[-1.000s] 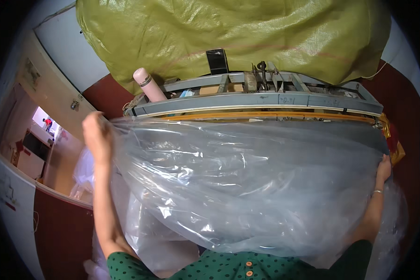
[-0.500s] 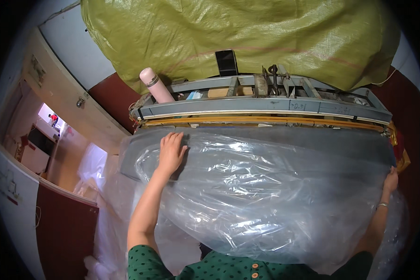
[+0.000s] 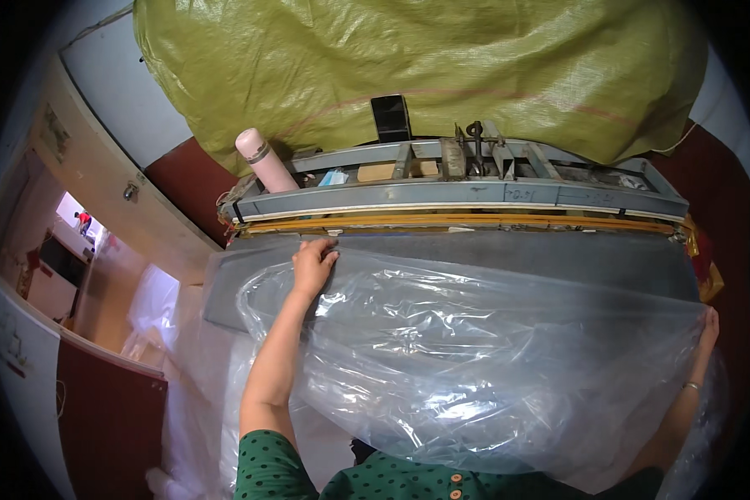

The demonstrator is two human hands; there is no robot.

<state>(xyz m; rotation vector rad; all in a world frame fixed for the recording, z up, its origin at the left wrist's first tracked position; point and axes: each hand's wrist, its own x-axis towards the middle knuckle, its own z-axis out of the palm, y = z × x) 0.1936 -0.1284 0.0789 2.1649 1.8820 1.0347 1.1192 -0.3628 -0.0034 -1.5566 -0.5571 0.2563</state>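
Note:
A large clear plastic sheet lies spread over a grey work surface in front of me. My left hand presses flat on the sheet's far left edge, close to the long metal sealing bar. My right hand grips the sheet's right edge at the table's end, partly hidden behind the plastic. A bangle shows on that wrist.
A pink flask stands on the machine frame at the left. A dark phone leans against a big olive-green sack behind it. More clear plastic hangs at the lower left; a doorway opens far left.
My left hand came down from holding the sheet up at the left and moved forward onto its far edge. The sheet has settled lower, baring more of the grey surface.

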